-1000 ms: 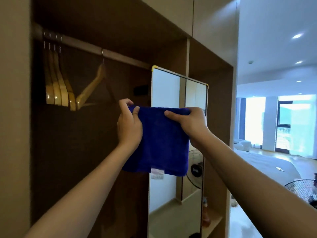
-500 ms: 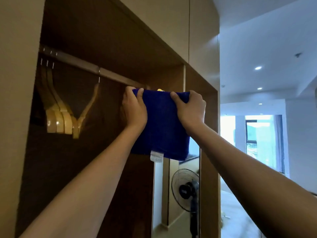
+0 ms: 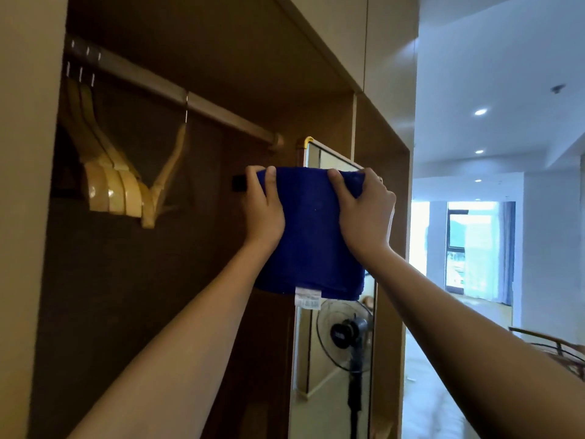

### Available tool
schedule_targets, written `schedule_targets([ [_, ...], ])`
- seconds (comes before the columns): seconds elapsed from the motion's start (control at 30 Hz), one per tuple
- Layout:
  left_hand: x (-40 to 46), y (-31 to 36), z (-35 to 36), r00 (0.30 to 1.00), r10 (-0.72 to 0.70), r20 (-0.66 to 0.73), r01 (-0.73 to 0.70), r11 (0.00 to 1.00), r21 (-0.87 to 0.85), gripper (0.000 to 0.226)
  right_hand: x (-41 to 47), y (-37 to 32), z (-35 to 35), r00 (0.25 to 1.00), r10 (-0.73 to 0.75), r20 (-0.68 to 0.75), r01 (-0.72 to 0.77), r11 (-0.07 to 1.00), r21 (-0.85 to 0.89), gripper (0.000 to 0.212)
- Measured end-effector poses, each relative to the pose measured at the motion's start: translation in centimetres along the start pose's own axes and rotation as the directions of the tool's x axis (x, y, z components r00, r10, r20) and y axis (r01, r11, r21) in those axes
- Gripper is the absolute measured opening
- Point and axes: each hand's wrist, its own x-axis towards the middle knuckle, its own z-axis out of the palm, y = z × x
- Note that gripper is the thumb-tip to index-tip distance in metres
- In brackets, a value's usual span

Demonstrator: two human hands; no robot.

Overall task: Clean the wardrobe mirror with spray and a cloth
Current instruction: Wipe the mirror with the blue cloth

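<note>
Wardrobe mirror [image 3: 335, 369], blue cloth [image 3: 311, 236] gripped between left hand [image 3: 264, 205], right hand [image 3: 367, 210]

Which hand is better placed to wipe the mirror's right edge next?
Probably the right hand: it grips the blue terry cloth at the gold-framed mirror's right edge, while the left hand sits beyond its left edge.

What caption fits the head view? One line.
Both hands, left and right, hold a blue cloth against the mirror.

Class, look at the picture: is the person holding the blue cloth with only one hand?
No, both the left hand and right hand grip the blue cloth.
</note>
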Motion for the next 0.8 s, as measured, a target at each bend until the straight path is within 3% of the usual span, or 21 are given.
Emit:
schedule_targets([
  [0.17, -2.7, -2.0, -0.5, 0.999, -0.049, 0.017, 0.05, 0.998, -0.03, 0.027, -3.0, 1.4, -0.2, 0.999, 0.031, 0.023, -0.032, 0.999, 0.017, 0.032],
  [0.6, -11.6, -5.9, -2.6, 0.987, -0.155, 0.042, 0.156, 0.987, -0.028, 0.02, -12.0, 5.0, -0.7, 0.988, 0.132, 0.082, -0.136, 0.989, 0.05, 0.025],
  [0.8, -15.3, -7.9, -3.5, 0.979, -0.199, 0.047, 0.2, 0.98, -0.009, 0.022, -15.7, 6.4, -0.9, 0.983, 0.147, 0.11, -0.148, 0.989, 0.004, 0.037],
])
